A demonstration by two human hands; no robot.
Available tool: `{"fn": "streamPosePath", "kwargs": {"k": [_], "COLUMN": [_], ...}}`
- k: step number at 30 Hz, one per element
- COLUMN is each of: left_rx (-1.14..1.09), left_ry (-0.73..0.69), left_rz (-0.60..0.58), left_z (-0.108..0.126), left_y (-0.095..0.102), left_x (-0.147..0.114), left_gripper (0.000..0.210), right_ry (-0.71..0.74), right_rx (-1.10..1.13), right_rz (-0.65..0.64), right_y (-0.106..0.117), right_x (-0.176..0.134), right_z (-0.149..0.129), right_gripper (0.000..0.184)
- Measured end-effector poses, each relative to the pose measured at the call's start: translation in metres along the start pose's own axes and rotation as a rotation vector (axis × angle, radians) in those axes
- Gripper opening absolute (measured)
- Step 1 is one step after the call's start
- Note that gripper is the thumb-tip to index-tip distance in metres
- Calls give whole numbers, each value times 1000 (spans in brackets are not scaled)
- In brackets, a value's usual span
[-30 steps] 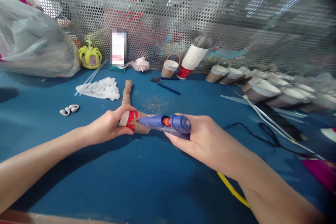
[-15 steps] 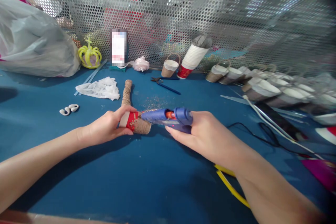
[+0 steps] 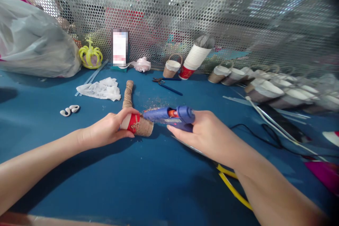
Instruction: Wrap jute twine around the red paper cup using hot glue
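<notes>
A red and white paper cup [image 3: 134,124], its lower part wound with brown twine, lies on its side in my left hand [image 3: 116,125]. My fingers are wrapped round its rim end, and its base faces right. My right hand [image 3: 203,130] grips a blue glue gun [image 3: 169,117], held sideways with the nozzle at the cup's upper side, by the edge of the twine. Whether the tip touches cannot be made out. Just behind the cup a spool of twine [image 3: 128,93] lies on the blue table [image 3: 111,183].
Pliers [image 3: 168,85], a crumpled white cloth [image 3: 102,89] and a grey curled piece [image 3: 69,110] lie around. Behind stand stacked paper cups [image 3: 194,60], a yellow crown-like piece [image 3: 90,56] and a phone [image 3: 119,47]. Several twine-wrapped cups [image 3: 265,90] and a black cable [image 3: 265,137] are at right.
The cup has turned slightly in my left hand, and the glue gun has shifted a little to the right and tilted slightly. Both hands keep their hold.
</notes>
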State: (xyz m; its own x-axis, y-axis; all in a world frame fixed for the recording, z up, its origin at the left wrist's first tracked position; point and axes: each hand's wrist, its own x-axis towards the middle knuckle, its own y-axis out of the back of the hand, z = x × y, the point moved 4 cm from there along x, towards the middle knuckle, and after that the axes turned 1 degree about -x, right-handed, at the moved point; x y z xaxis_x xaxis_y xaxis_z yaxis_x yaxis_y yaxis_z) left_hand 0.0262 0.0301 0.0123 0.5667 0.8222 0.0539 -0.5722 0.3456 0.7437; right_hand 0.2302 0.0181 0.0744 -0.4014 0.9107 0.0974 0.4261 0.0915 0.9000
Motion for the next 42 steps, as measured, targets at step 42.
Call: {"fn": "streamPosePath", "kwargs": {"k": [42], "left_rx": [-9], "left_ry": [25], "left_rz": [-12], "left_z": [-3], "left_y": [0], "left_x": [1], "left_gripper": [47], "right_ry": [-23], "right_rx": [-17], "right_rz": [-15], "right_y": [3], "right_x": [-6], "right_z": [-12], "right_gripper": [20]}}
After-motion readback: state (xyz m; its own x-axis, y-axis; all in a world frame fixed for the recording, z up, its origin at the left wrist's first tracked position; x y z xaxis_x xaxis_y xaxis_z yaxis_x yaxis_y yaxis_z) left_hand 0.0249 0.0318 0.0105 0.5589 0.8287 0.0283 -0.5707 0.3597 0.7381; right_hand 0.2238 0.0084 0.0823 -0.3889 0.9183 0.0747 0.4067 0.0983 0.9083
